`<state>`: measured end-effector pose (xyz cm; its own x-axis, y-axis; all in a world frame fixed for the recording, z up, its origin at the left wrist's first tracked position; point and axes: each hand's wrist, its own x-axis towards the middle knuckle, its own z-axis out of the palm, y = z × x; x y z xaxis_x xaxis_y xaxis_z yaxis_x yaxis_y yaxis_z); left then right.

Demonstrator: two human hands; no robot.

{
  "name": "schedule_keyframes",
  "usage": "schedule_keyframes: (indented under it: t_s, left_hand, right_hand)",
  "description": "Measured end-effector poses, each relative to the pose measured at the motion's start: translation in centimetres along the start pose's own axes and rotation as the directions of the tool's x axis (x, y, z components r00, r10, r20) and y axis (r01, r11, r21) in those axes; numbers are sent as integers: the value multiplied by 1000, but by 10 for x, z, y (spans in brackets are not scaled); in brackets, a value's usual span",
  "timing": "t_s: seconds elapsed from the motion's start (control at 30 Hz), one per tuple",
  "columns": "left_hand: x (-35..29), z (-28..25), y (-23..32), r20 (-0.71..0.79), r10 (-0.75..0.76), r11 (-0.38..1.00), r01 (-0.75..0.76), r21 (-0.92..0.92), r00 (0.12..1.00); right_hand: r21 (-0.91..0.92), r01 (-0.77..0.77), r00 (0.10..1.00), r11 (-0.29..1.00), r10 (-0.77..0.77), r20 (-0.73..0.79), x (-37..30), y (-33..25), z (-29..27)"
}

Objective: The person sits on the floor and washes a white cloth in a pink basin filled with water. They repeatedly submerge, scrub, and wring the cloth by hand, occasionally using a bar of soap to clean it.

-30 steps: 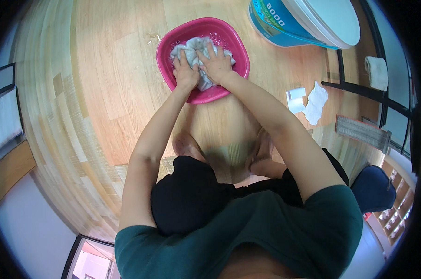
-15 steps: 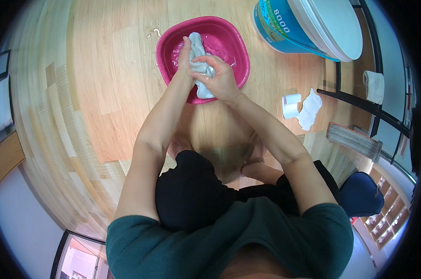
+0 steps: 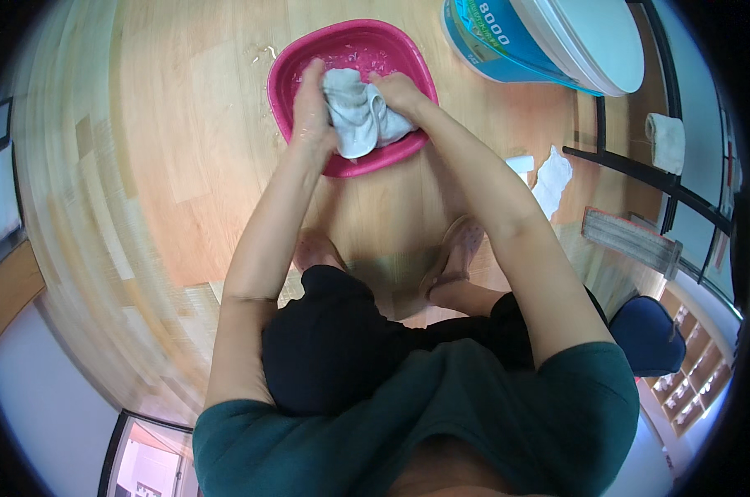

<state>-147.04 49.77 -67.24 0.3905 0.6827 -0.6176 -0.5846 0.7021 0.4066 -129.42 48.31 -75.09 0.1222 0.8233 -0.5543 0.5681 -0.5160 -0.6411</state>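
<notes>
A wet, pale grey-white cloth is spread and rumpled over the near half of a pink plastic basin, which holds water. Along the cloth's left edge, my left hand grips it, with some fingers hidden on the far side. From the right, my right hand is closed on the cloth's upper right part, its fingertips partly hidden by the folds. Part of the cloth hangs toward the basin's near right rim.
A large blue bucket with a white lid stands right of the basin. A white paper piece and a small white roll lie on the wooden floor. A flat grey mop head is farther right. Water drops spot the floor left of the basin.
The cloth, bunched lengthwise between my hands before, is now opened out wider. My hands have moved apart, the right one up and away from the left.
</notes>
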Motion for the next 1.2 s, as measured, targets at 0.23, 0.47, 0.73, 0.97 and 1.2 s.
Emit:
schedule_keyframes:
  t_s: [0.23,0.47,0.73,0.97,1.2]
  left_hand:
    - [35,-75,-20,28,523,201,-155,967,852]
    - [51,-59,-30,44,532,-59,-15,998,845]
    - [79,-62,-30,-220,101,994,-89,61,970]
    - [53,-40,-30,-76,-21,1000,22,5,997]
    - [12,3,-15,-165,294,914,-226,337,941]
  right_hand:
    - [-629,-13,943,777,-199,-265,-50,-49,29]
    - [-582,166,977,796,-214,-15,-8,-19,30]
    - [414,490,871,767,-411,-270,-89,-52,43]
    - [-4,669,651,743,-588,-479,-85,-84,33]
    - [-29,182,942,983,-183,-280,-24,-59,14]
